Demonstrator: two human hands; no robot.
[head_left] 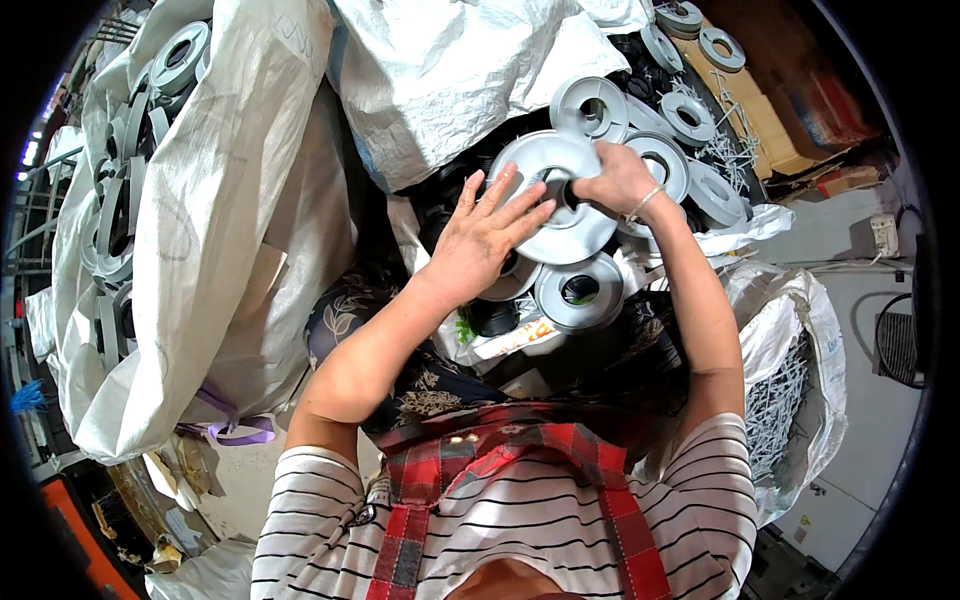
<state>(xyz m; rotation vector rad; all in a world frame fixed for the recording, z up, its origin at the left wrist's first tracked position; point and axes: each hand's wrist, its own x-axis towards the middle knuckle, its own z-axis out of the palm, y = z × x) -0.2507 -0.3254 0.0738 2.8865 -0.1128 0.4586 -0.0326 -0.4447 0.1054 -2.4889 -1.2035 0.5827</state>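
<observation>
In front of me is a large round grey plastic disc [560,235] with a raised hub, much like a spool flange. My left hand [485,235] lies on its left side with the fingers stretched out and spread. My right hand [618,182] grips it at the hub, with fingertips partly hidden at the centre. Just below it, a smaller grey ringed disc [580,292] with a dark centre lies over my lap. Behind and to the right are several similar pieces, among them a grey disc [592,108] and a grey ring [688,118].
A tall white woven sack [225,200] with grey rings stands at the left. Another white sack [470,70] spreads behind the pile. At the right, an open white bag [800,300] contains many thin grey sticks [778,410]. Cardboard [745,105] lies at the far right.
</observation>
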